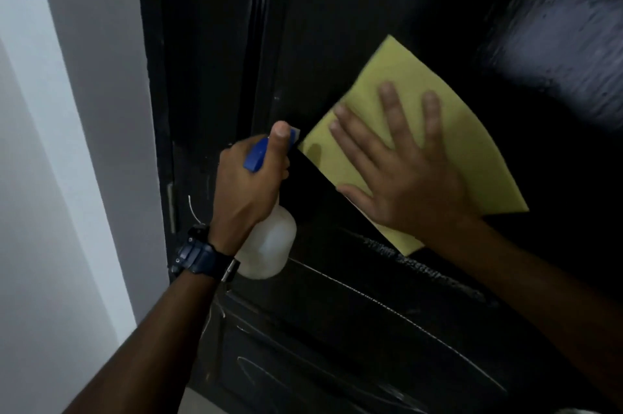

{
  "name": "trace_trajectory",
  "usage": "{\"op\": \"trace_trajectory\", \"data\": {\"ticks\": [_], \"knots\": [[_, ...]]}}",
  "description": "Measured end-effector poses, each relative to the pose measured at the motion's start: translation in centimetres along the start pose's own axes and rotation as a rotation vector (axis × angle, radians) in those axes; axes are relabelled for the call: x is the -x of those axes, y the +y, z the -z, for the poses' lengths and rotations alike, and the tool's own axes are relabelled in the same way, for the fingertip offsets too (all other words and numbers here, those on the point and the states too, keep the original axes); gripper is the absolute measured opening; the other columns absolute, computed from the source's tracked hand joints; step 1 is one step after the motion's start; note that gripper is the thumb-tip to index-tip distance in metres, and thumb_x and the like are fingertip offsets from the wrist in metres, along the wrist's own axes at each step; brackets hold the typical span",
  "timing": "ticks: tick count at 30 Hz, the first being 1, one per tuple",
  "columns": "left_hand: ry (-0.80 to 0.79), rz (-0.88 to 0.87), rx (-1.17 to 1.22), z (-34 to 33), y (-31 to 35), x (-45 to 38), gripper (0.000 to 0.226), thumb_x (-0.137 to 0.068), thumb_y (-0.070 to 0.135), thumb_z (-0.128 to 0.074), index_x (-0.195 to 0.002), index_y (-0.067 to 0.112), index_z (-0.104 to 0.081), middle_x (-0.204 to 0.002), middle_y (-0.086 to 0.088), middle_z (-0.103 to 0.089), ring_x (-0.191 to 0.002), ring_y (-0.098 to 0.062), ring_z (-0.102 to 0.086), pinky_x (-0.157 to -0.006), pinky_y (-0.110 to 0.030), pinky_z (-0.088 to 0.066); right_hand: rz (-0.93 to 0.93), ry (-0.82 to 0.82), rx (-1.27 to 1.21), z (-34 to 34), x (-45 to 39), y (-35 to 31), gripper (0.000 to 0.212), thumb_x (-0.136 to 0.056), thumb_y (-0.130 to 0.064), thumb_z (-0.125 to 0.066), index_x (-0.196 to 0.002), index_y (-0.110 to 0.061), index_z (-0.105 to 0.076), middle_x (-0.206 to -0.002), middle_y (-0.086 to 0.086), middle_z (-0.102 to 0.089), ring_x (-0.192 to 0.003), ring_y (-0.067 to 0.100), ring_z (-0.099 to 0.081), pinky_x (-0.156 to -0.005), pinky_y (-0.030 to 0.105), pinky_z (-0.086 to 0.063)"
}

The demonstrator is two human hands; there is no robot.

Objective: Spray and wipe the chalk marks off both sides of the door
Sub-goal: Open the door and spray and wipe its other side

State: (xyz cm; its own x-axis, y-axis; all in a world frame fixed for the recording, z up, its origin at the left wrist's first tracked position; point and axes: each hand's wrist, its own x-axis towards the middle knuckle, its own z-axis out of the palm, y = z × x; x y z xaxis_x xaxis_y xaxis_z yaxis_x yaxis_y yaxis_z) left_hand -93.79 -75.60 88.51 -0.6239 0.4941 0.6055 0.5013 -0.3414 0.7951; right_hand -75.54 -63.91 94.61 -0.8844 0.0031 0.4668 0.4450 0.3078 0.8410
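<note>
From the head view, your right hand (409, 174) presses the yellow cloth (418, 130) flat on the black door (354, 25), fingers (391, 110) straight and apart. Your left hand (251, 177) grips the spray bottle (268, 245); faint, possibly chalk marks (387, 305) lie below.

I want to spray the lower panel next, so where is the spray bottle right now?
In the head view, the spray bottle is left of centre, gripped by the left hand against the black door, just left of the yellow cloth.
</note>
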Motion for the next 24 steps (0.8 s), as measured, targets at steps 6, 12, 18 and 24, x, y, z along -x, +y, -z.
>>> {"op": "trace_trajectory", "data": {"ticks": [6, 12, 18, 24], "knots": [[0.031, -0.012, -0.060, 5.1, -3.2, -2.1, 0.088, -0.090, 0.081, -0.026, -0.064, 0.004, -0.061, -0.058, -0.007, -0.062, -0.052, -0.016, -0.057, -0.054, -0.028, -0.040, -0.017, -0.010, -0.002, 0.5, -10.6, -6.4, 0.087, -0.097, -0.066, -0.026, -0.161, -0.011, -0.003, -0.169, 0.009, 0.002, -0.152, 0.045, -0.003, -0.117, 0.068, -0.002], [-0.027, 0.031, -0.006, 7.7, -6.2, -2.8, 0.097, -0.088, 0.085, -0.024, -0.077, 0.000, -0.069, -0.065, -0.007, -0.066, -0.058, -0.016, -0.061, -0.061, -0.029, -0.045, -0.025, -0.018, -0.049, 0.4, -11.7, -7.1, 0.077, -0.102, -0.061, -0.024, -0.160, -0.011, -0.012, -0.169, 0.005, -0.011, -0.153, 0.037, -0.014, -0.120, 0.059, -0.007], [-0.086, 0.051, 0.076, 5.7, -6.4, -0.2, 0.089, -0.091, 0.080, -0.027, -0.076, 0.004, -0.071, -0.066, -0.002, -0.068, -0.064, -0.015, -0.065, -0.065, -0.028, -0.049, 0.029, -0.078, -0.057, 0.6, -5.3, -4.0, 0.069, -0.103, -0.058, -0.031, -0.161, -0.023, -0.015, -0.168, -0.001, -0.015, -0.151, 0.042, -0.016, -0.118, 0.063, -0.013], [-0.189, -0.015, 0.162, 2.4, -3.8, 4.3, 0.088, -0.094, 0.077, -0.031, -0.080, -0.001, -0.069, -0.066, -0.006, -0.067, -0.064, -0.014, -0.065, -0.066, -0.024, -0.050, -0.198, -0.127, -0.008, 0.7, 11.0, -0.2, 0.070, -0.101, -0.062, -0.040, -0.160, -0.029, -0.022, -0.166, -0.005, -0.019, -0.152, 0.041, -0.010, -0.118, 0.063, -0.015]]}}
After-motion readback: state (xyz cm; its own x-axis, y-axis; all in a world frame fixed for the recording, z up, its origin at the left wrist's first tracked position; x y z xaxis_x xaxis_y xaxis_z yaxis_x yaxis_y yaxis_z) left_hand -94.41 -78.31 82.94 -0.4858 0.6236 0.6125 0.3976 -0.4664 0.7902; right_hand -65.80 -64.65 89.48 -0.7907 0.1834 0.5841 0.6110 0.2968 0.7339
